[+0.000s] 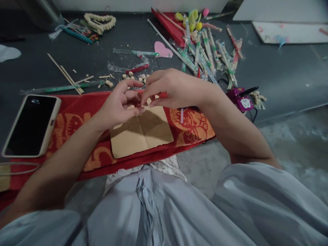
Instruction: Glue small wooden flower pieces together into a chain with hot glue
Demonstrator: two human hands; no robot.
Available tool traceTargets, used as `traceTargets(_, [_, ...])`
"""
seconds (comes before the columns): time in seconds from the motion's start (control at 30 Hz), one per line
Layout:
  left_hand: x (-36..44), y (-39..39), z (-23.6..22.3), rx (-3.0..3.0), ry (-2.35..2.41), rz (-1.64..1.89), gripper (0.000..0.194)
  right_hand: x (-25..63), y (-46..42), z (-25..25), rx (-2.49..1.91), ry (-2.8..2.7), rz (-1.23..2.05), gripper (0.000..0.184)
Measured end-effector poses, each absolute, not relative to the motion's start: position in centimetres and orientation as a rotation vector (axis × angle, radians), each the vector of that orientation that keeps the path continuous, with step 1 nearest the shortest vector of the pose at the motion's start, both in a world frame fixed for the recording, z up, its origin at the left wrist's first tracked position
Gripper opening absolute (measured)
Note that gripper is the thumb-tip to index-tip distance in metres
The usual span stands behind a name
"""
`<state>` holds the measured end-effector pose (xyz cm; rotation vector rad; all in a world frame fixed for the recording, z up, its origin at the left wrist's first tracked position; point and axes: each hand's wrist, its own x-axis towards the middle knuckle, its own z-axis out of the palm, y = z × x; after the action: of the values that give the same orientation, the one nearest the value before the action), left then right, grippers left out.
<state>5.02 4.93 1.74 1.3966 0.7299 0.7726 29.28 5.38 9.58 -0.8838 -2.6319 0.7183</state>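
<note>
My left hand point(120, 104) and my right hand point(170, 89) meet above a tan sheet of paper or card point(143, 136) with fold creases. Between their fingertips is a small pale piece point(146, 107), mostly covered by the fingers, so its exact kind is unclear. The left thumb and fingers curl around it from one side, while the right thumb and forefinger pinch it from the other. Just beyond the hands lie similar small pale chunks point(140, 77) on the dark table. Under the sheet is a red cloth with orange patterns point(94, 150).
A phone point(30, 126) lies at the left. Thin sticks point(68, 77), a pink paper heart point(163, 50), a heart-shaped pale ring point(99, 22) and many wrapped sticks point(207, 44) are spread across the table point(133, 34). At the right sits a purple box point(238, 99) with a black pen-like object.
</note>
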Motion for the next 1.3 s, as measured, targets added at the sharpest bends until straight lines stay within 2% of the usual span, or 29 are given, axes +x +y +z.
traceTargets(0.07, [5.0, 5.1, 1.7, 1.410, 0.714, 0.757, 0.081, 29.1, 5.7, 9.7, -0.846, -2.686, 0.695, 0.004])
traceTargets(0.2, [5.0, 5.2, 1.8, 1.416, 0.724, 0.717, 0.078, 29.1, 5.8, 9.9, -0.858, -2.782, 0.642, 0.012])
traceTargets(0.3, [4.6, 5.1, 1.8, 1.433, 0.757, 0.711, 0.073, 29.4, 5.4, 9.4, -0.929, -2.796, 0.647, 0.009])
traceTargets(0.57, [2.9, 4.9, 1.3, 1.898, 0.929, 0.793, 0.030, 30.6, 3.7, 5.4, -1.051, -2.768, 0.497, 0.018])
traceTargets(0.87, [3.4, 5.0, 0.5, 2.062, 1.048, 0.570, 0.037, 29.4, 2.7, 3.4, -1.120, -2.758, 0.369, 0.017])
traceTargets(1.1, [3.7, 4.6, 0.7, 1.976, 1.048, 0.567, 0.026, 29.1, 2.6, 3.5, -1.227, -2.756, 0.417, 0.013])
traceTargets(1.3, [2.6, 4.7, -0.4, 2.155, 0.952, 0.542, 0.014, 29.1, 2.6, 3.1, -1.289, -2.693, 0.494, 0.008])
